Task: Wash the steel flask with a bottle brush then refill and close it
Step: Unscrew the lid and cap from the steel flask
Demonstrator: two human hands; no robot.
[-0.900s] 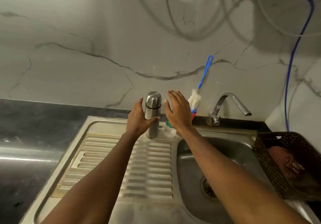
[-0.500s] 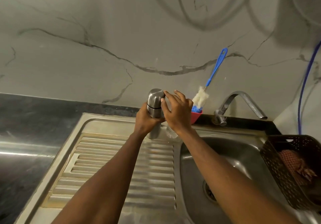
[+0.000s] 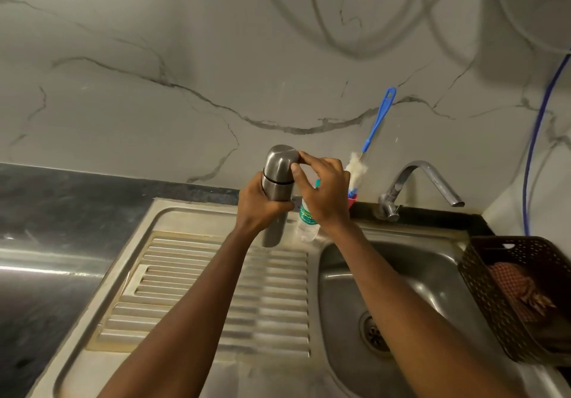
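The steel flask is held up over the back of the draining board, tilted slightly left. My left hand grips its body around the middle. My right hand pinches the domed steel cap with thumb and fingertips; the cap still sits on the flask. The bottle brush, blue handle and white bristles, leans on the marble wall, standing in a small pink cup behind my right hand. A clear plastic water bottle stands just behind the flask, partly hidden by my right wrist.
The steel sink basin with its drain lies at right, the tap behind it. A dark perforated basket holding a red cloth sits on the basin's right edge. The ribbed draining board lies below my arms, dark countertop at left.
My left hand closed round the flask and lifted it off the draining board. My right hand moved from beside it up onto the cap.
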